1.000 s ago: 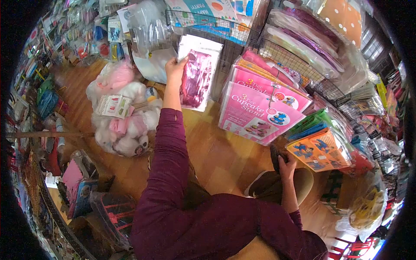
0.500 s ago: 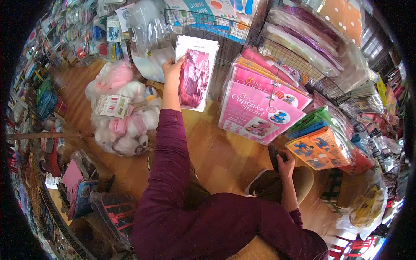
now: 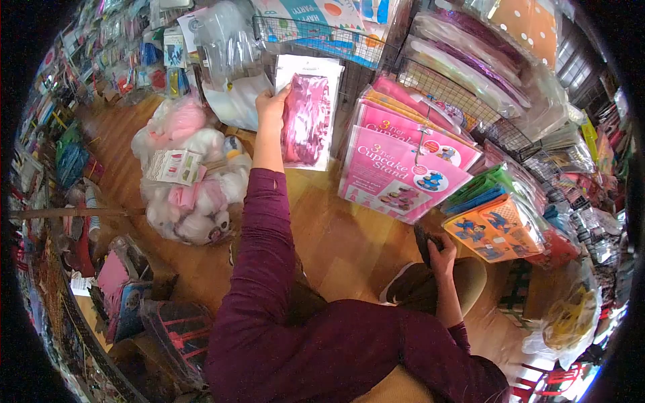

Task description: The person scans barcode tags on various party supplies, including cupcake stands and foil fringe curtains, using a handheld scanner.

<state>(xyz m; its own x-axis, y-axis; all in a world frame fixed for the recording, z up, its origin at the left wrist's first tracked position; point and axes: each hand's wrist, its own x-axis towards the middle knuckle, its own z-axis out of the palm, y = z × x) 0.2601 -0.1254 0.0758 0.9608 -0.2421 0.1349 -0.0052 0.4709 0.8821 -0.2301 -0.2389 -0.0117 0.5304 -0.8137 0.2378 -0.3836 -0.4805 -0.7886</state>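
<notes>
With arm stretched forward, my left hand (image 3: 271, 109) pinches the left edge of a packet of shiny pink foil (image 3: 306, 121). The packet has a white backing and clear wrap, and it is upright in front of the wire rack. Low on the right, close to my knee, my right hand (image 3: 442, 254) is closed around a dark, flat object (image 3: 422, 244) whose kind I cannot make out. Just above that hand hang pink cupcake stand packs (image 3: 403, 174), and to its right are orange printed packs (image 3: 496, 230).
Wire baskets (image 3: 322, 40) at the back hold party packs and plastic-wrapped sheets. A clear bag of pink and white plush-looking items (image 3: 195, 178) is left of my arm. A bag with red trim (image 3: 178, 329) lies lower left, and a white plastic bag (image 3: 568, 316) lower right. Wooden floor (image 3: 336, 235) shows between.
The foil packet and my left hand have shifted very slightly right, and the packet's sheen looks lighter. My right hand stays nearly in place, still holding the dark object.
</notes>
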